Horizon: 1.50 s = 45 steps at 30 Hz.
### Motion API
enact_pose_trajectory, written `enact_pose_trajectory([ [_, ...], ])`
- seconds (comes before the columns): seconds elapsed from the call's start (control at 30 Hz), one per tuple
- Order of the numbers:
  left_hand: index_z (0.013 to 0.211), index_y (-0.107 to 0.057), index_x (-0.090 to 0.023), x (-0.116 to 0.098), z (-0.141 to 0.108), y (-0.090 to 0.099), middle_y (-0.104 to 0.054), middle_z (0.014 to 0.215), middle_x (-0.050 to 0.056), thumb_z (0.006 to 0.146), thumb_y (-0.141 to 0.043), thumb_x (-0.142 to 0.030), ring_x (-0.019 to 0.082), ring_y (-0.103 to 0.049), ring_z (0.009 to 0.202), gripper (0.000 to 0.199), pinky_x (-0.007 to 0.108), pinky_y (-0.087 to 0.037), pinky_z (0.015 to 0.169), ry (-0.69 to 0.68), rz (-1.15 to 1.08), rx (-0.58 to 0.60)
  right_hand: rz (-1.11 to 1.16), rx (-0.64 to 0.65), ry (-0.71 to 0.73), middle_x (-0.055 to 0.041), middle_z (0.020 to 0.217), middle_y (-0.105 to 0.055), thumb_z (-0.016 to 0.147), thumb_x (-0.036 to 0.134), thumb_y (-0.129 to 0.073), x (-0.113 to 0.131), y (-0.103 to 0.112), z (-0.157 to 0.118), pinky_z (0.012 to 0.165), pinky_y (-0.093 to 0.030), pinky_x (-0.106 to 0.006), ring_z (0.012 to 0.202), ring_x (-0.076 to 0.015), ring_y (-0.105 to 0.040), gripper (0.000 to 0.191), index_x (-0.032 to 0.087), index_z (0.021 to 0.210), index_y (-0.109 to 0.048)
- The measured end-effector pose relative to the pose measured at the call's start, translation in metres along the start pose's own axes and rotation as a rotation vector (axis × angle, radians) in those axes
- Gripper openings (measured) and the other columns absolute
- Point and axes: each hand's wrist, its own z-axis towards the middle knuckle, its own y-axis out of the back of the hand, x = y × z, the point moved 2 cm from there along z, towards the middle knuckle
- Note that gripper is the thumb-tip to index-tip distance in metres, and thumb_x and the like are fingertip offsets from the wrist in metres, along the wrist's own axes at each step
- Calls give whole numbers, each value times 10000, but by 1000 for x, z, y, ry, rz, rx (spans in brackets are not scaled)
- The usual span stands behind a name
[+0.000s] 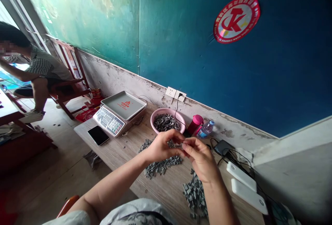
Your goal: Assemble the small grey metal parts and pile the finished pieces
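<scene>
My left hand and my right hand meet above the wooden table, fingertips pinched together. Between them is a small greyish piece, mostly covered by the fingers, too small to name. Under my left hand spreads a pile of small grey pieces. A second pile of grey pieces lies beside my right forearm, which hides part of it. Just behind the hands stands a pink basket holding many dark grey pieces.
A weighing scale and a black-screened phone are at the table's left. Behind my right hand stand a pink-lidded bottle and a water bottle. Cables, a black adapter and white bars lie right. A person sits far left.
</scene>
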Motion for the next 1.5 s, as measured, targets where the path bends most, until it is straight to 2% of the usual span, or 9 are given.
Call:
enact_pose_trajectory([
  [0.07,894,-598,-147,0,-3,-4,-631,841,79,744,-682,-180,158,-571,787,175,286,-465,730,-158,314,-118,135,-44,-64,-18,772,-612,625,325,-807,-7,-4,3,626,-454,-258,692,-138,-544,272,172,753,-623],
  [0.17,905,-619,-165,2,-8,-10,-652,849,84,802,-588,-132,176,-583,812,113,311,-460,767,-285,455,-243,275,-99,-97,-2,725,-600,582,300,-833,-12,-9,4,609,-445,-239,653,-114,-524,272,163,710,-636],
  [0.33,910,-637,-157,-1,-10,-9,-644,869,77,773,-652,-156,170,-594,818,137,281,-472,756,-144,278,-319,362,-119,-31,4,811,-609,606,271,-828,-8,-8,1,638,-472,-230,702,-108,-545,234,205,756,-661],
  [0.43,870,-643,-138,-6,-11,-8,-625,850,67,768,-671,-178,154,-591,799,113,260,-480,746,-34,36,-282,306,-29,7,-12,882,-612,653,324,-794,-8,-6,-2,644,-481,-256,709,-122,-554,261,247,878,-685],
  [0.53,857,-647,-116,-7,-12,-8,-592,839,65,766,-679,-210,137,-593,729,135,249,-503,678,33,-168,-210,241,29,44,-15,841,-597,653,344,-785,-11,-5,-3,610,-466,-266,642,-116,-531,236,241,839,-682],
  [0.77,853,-655,-132,-9,-14,-9,-578,864,52,713,-727,-205,125,-598,665,174,242,-512,591,70,-275,-105,102,276,15,5,725,-553,738,360,-720,7,-3,-10,602,-446,-259,629,-127,-533,196,213,771,-595],
  [0.93,818,-663,-133,-15,-14,-4,-630,833,61,691,-744,-175,149,-592,809,157,256,-473,762,-69,-15,-159,-112,316,-45,-23,772,-616,804,330,-664,21,2,-10,650,-495,-286,690,-153,-594,168,178,834,-599],
  [1.33,843,-667,-138,-24,-10,1,-659,837,80,747,-700,-238,160,-601,816,142,268,-462,775,-161,201,-34,-146,266,-49,15,636,-585,715,303,-749,19,2,-1,523,-421,-207,546,-98,-527,288,162,760,-502],
  [1.5,834,-676,-149,-23,-3,5,-653,794,58,766,-683,-259,156,-569,771,129,293,-439,752,-262,511,-14,-183,97,50,42,652,-512,650,343,-790,10,-1,2,533,-384,-193,556,-80,-481,363,164,768,-497],
])
